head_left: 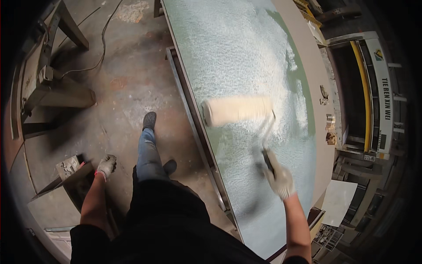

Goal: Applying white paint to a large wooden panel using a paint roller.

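My right hand (280,178), in a pale knit glove, is closed round the dark handle of a paint roller (237,110). The roller's wide cream sleeve lies across a long green panel (302,88), near the panel's left edge. A whitish wet-looking coat covers most of the panel, with bare green showing in a strip along the right side. The roller's frame is blurred by motion. My left hand (107,167), gloved too, hangs at my left side away from the panel; its fingers are curled in with nothing visible in them.
A metal rail (187,99) runs along the panel's left side. At the left stands a heavy bench frame (66,88), with a cable (104,44) on the concrete floor. Below my left hand is a box (70,169). A machine with a yellow bar (362,88) is beyond the right side.
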The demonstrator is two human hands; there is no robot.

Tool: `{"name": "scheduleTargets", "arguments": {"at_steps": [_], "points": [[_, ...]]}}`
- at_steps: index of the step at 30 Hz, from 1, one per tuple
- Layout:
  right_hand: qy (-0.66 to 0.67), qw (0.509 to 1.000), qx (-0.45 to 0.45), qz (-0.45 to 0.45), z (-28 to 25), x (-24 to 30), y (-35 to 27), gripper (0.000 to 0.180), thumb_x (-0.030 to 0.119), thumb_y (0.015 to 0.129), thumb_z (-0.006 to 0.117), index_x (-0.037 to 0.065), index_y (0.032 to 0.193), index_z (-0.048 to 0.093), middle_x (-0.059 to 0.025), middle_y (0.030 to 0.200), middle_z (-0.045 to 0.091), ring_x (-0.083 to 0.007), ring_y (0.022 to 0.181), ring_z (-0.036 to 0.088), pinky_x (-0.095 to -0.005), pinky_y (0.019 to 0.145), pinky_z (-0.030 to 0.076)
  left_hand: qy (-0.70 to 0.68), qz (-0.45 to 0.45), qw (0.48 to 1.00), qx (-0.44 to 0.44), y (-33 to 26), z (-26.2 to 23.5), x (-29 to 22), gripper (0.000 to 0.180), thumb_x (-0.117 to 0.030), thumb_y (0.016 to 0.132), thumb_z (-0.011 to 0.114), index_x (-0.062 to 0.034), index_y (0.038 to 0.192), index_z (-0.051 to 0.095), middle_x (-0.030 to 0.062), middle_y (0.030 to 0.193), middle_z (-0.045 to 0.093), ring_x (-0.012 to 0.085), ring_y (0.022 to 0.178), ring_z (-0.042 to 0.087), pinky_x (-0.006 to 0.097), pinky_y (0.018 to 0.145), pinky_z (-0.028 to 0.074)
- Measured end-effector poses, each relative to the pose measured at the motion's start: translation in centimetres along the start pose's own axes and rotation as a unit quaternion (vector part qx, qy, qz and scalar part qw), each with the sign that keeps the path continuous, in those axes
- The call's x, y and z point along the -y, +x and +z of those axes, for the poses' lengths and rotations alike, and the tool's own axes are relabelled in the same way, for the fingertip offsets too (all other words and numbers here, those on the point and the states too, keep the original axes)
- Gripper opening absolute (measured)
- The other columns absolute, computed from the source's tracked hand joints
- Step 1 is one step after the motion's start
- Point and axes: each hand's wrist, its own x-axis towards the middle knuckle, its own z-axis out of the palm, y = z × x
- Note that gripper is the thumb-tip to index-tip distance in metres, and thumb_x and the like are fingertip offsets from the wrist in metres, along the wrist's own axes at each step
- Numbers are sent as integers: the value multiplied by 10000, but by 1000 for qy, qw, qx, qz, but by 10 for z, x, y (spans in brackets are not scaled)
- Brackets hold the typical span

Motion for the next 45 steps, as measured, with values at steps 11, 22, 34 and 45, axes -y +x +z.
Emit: {"name": "scheduleTargets", "arguments": {"at_steps": [11,22,34,45], "points": [[-86,996,34,16,-23,16,34,593,110,929,696,134,1492,512,-230,1028,723,-409,877,723,-418,763,575,-36,-91,993,-72,-66,-20,50,140,-245,1002,612,-108,1027,594,14,747,594,127,585,545,291,526,439],[-32,992,-74,-97,-76,187,439,575,287,1013,543,238,1571,414,-168,940,716,-212,559,632,-379,537,559,-191,-33,975,-110,-50,-65,49,93,-192,1004,624,-123,1061,597,-4,778,588,110,617,535,274,550,438],[-53,983,-97,-145,-32,135,316,599,294,1011,554,194,1575,380,-289,1270,644,-457,986,701,-482,863,564,-73,71,989,-111,-25,-34,-53,217,-314,1007,634,-117,1097,614,-21,797,588,88,647,532,254,566,431],[-82,996,13,-28,16,-18,-108,589,160,914,697,206,1474,523,-212,836,696,-402,702,692,-492,614,555,36,17,999,-34,-37,4,48,208,-310,995,662,-112,1051,629,-13,752,590,104,614,544,283,548,443]]}}
